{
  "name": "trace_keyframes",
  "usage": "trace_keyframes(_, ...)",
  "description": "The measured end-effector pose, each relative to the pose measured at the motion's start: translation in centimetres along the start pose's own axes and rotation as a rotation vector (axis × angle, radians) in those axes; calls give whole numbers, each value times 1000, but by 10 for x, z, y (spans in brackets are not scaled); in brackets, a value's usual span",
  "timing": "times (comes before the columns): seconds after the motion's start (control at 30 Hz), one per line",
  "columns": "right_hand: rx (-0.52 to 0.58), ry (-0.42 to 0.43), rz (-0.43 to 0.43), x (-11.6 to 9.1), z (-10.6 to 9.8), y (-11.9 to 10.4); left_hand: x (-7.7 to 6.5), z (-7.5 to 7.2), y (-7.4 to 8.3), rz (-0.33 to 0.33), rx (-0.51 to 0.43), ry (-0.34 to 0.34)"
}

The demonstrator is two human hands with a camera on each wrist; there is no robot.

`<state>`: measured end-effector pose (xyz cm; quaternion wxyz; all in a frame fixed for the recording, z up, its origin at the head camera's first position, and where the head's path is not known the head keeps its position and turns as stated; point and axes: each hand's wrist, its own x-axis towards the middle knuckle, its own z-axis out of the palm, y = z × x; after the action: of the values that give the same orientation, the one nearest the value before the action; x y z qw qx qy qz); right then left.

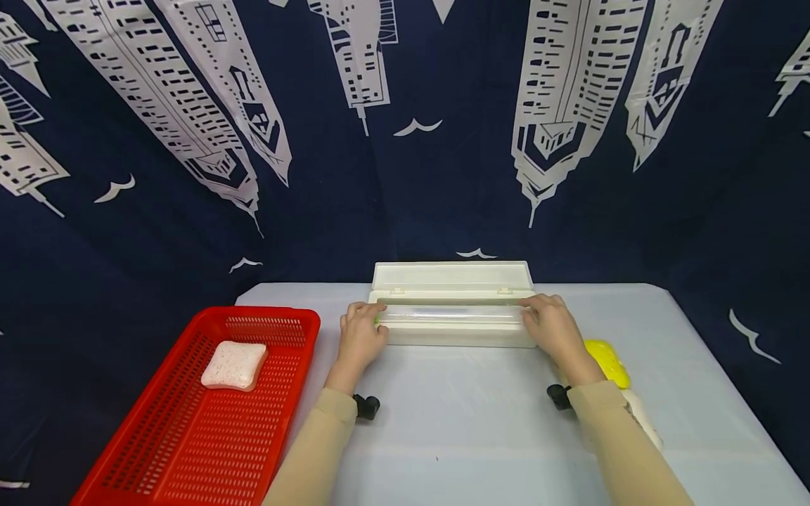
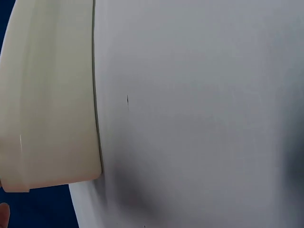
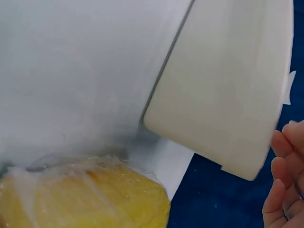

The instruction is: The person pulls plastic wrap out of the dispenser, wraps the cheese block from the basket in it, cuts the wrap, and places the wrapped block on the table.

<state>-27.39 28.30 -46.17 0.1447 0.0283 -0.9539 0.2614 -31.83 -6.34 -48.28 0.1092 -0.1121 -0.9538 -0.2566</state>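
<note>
A cream plastic-wrap box (image 1: pixel 458 336) stands on the table with its lid (image 1: pixel 451 276) raised at the back. Along its opening lies a clear roll of plastic wrap (image 1: pixel 452 314). My left hand (image 1: pixel 362 334) grips the roll's left end, where a bit of green shows by the fingers. At the other end my right hand (image 1: pixel 553 327) holds the roll with bent fingers. The left wrist view shows mostly the box side (image 2: pixel 57 104) and one fingertip. In the right wrist view, curled fingers (image 3: pixel 280 171) appear beside the box end (image 3: pixel 213 114).
On the left is a red basket (image 1: pixel 306 351) with a toy bread slice (image 1: pixel 234 365) in it. A yellow item (image 1: pixel 607 362) in clear film lies beyond my right wrist, with a whitish item (image 1: pixel 642 414) partly hidden by the sleeve. A dark printed cloth (image 1: pixel 443 190) hangs behind.
</note>
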Motion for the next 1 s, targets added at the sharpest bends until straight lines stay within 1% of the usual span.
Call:
trace_keyframes(0.13, -36, 26, -33, 6, 5, 4, 1, 1, -1, 9, 24, -33)
trace_keyframes(0.23, -57, 22, -45, 11, 8, 6, 2, 1, -1, 20, 48, -49)
trace_keyframes(0.37, -78, -7, -33, 17, 12, 7, 4, 1, -1, 27, 83, -69)
trace_keyframes(0.53, -76, -20, -7, 23, 16, 7, 7, 0, -2, 29, 90, -85)
trace_keyframes(0.73, -62, 23, -12, 24, 20, 7, 9, 0, -2, 34, 69, -62)
trace_keyframes(1.0, -55, 115, -76, 23, 29, 4, 10, 1, -4, 23, 50, -65)
